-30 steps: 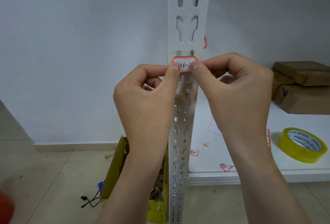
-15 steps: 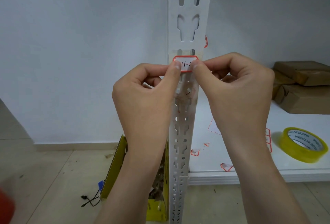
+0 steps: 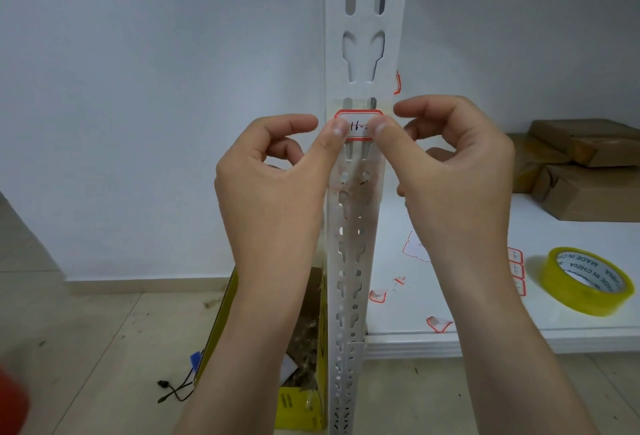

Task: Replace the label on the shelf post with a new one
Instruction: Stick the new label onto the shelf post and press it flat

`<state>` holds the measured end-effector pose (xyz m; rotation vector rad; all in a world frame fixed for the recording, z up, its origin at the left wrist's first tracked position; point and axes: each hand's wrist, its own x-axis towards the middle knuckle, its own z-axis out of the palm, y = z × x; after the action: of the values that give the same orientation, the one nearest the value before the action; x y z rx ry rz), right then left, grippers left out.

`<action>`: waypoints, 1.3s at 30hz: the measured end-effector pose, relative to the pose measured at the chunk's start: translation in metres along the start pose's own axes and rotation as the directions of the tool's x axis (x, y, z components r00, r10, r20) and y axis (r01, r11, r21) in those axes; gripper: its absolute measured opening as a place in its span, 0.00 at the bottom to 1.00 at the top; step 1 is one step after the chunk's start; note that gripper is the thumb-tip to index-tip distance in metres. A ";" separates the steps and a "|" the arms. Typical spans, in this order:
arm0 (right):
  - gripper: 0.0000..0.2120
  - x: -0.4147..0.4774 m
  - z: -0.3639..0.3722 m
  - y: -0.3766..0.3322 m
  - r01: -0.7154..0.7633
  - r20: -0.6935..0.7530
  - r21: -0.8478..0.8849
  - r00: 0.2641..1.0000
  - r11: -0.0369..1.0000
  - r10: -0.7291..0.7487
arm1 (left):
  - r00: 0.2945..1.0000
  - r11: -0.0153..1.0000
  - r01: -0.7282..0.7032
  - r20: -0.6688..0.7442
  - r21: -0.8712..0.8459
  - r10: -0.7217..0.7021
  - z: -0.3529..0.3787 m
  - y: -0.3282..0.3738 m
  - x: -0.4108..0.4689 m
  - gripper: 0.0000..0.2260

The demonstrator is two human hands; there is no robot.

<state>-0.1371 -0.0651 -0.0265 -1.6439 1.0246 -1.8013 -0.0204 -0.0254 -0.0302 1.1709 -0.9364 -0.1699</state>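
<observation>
A white slotted shelf post [image 3: 362, 36] stands upright in the middle of the view. A white label [image 3: 358, 124] with a red border and black handwriting lies flat on its front face. My left hand [image 3: 277, 178] presses its thumb on the label's left end, the index finger lifted off to the left. My right hand [image 3: 453, 171] presses its thumb on the right end, its index finger raised beside the post. Another red-edged label [image 3: 397, 82] sticks out behind the post's right edge.
A white shelf board [image 3: 485, 296] to the right carries a yellow tape roll [image 3: 587, 285], a strip of labels [image 3: 516, 271], peeled label scraps [image 3: 438, 323] and brown parcels [image 3: 585, 164]. A yellow box [image 3: 301, 400] of scraps stands on the floor left of the post.
Both index fingers have lifted away from the label and spread outward; the thumbs stay pressed on its two ends. The label has not moved on the post.
</observation>
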 end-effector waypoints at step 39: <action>0.03 0.005 0.000 -0.007 -0.086 0.140 0.089 0.987 0.992 0.073 | 0.979 0.999 -0.045 0.199 0.010 0.043 0.004 0.000 0.009 0.11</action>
<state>-0.1370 -0.0652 -0.0178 -1.6211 0.9170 -1.6361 -0.0173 -0.0335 -0.0251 1.1601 -1.1397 -0.2482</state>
